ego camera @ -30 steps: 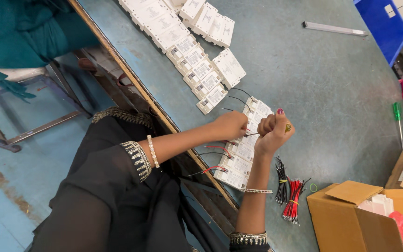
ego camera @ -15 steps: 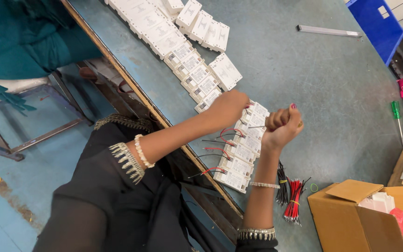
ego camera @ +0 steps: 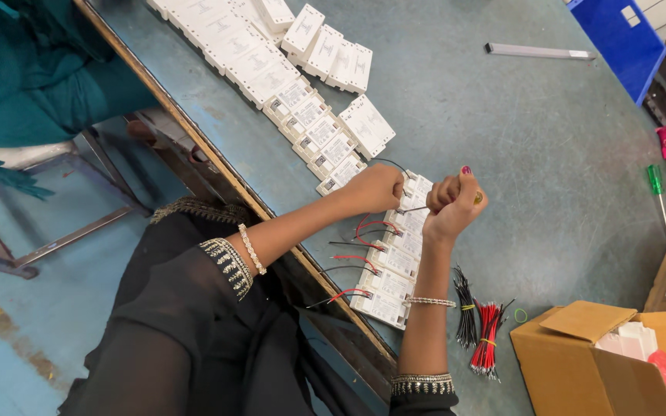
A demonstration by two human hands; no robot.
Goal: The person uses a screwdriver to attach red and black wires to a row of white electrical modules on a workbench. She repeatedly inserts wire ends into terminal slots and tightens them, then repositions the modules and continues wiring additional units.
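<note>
Grey-blue bench (ego camera: 502, 154), scuffed. On it: rows of white modules (ego camera: 302, 115), black wire bundle (ego camera: 465, 308), red wire bundle (ego camera: 487, 339), green screwdriver (ego camera: 657, 192), cardboard box (ego camera: 580, 362).

White flat modules (ego camera: 391, 262) with red and black wires lie in a row at the table edge.

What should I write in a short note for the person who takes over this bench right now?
Left hand: closed, resting on the top white module of the near row.
Right hand: closed fist raised just beside it, gripping a small tool with a yellow end; a thin metal shaft reaches toward the left hand.
Near row: modules below already carry red and black wires.
Spare wire bundles lie beside the cardboard box.
Left: the long row of white modules up the table shows no wires.
</note>
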